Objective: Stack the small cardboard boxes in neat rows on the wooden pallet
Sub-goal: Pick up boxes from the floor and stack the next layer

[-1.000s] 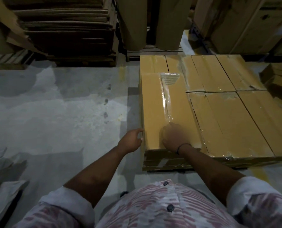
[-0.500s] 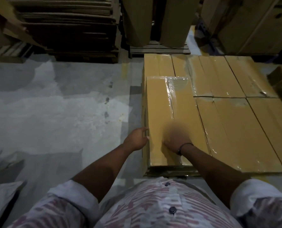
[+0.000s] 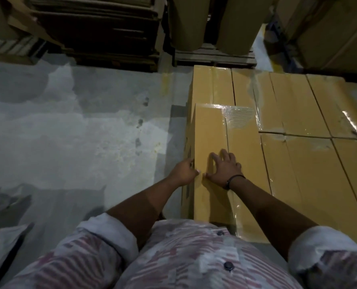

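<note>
A long tan cardboard box [image 3: 213,132], taped along its top, lies at the left end of a layer of like boxes [image 3: 298,113]. It sits a little higher than its neighbours. My right hand [image 3: 223,167] lies flat on its top with the fingers spread. My left hand [image 3: 184,171] presses against the box's left side wall near the top edge, with the thumb on the edge. The wooden pallet beneath the boxes is hidden in this view.
Bare concrete floor [image 3: 79,132] spreads to the left of the stack. Flattened cardboard piles [image 3: 96,28] and big paper rolls on a pallet [image 3: 211,24] stand behind. More cartons [image 3: 336,32] rise at the back right. A pale bag [image 3: 0,249] lies at the lower left.
The camera has come closer over the stack. My right hand has slid a bit forward on the box top and now shows spread fingers. My left hand stays at the box's left side.
</note>
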Demonstrator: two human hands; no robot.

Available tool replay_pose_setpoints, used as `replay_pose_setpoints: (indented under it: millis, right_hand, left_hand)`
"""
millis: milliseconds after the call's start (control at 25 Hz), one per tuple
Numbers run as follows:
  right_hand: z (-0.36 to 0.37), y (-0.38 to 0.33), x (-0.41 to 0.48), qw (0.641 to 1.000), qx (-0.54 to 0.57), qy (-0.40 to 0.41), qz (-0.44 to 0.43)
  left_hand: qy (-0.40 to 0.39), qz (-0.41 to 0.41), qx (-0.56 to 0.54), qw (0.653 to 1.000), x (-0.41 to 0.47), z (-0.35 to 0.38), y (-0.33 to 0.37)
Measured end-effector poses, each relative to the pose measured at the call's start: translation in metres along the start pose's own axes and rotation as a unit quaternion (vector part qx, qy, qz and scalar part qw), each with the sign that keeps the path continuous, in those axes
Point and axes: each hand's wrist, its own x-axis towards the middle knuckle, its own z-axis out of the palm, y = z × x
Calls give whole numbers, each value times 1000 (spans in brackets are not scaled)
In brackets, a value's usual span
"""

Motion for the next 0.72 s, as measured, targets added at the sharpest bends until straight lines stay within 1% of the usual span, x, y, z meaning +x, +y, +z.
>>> replay_pose_setpoints:
  millis: [120, 240, 480, 560, 720]
  right_hand:
    - [-14, -17, 23, 998, 34, -22, 53]
    - [-19, -31, 36, 992, 68, -27, 98]
    - [-19, -40, 51, 990, 53, -49, 122]
    - [-19, -38, 51, 989, 48, -59, 124]
    - [-11, -40, 52, 989, 26, -72, 128]
  left_hand:
    - [-25, -25, -16, 999, 32, -24, -3]
    - [-37, -18, -31, 999, 59, -46, 0]
    - [-94, 16, -47, 994, 96, -54, 1]
    - [-106, -3, -74, 992, 96, -54, 6]
    - [-162, -77, -127, 976, 99, -53, 2]
